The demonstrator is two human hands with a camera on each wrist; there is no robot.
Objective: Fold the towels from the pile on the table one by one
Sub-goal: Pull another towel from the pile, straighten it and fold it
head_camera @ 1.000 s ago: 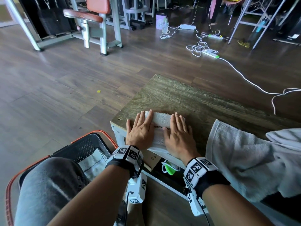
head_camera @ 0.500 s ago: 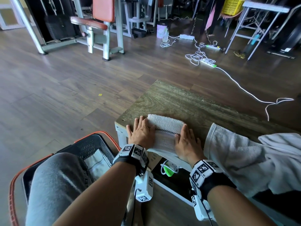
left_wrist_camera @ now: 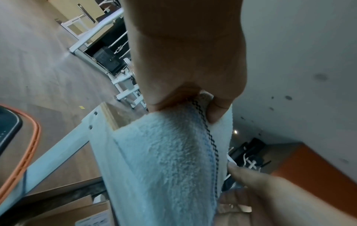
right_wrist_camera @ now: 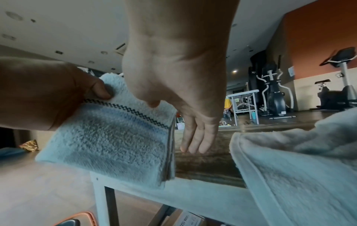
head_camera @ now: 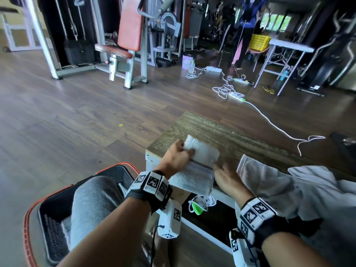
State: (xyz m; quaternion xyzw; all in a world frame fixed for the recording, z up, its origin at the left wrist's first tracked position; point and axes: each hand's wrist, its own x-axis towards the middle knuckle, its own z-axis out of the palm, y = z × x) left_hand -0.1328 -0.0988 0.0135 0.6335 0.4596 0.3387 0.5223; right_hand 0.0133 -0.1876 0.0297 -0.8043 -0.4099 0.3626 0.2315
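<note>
One folded towel at table left corner, near edge overhanging. Left hand pinches towel's left side, thumb on top, fingers beneath. Right hand flat, fingers straight, holding nothing, just beside towel's right edge. Pile on table at right; basket on floor at left.

Risks, judged:
- One-sided pinch: free layers may sag open on lift.
- Overhang: towel may slip off edge if grip loosens.
- Right hand may snag pile.
</note>
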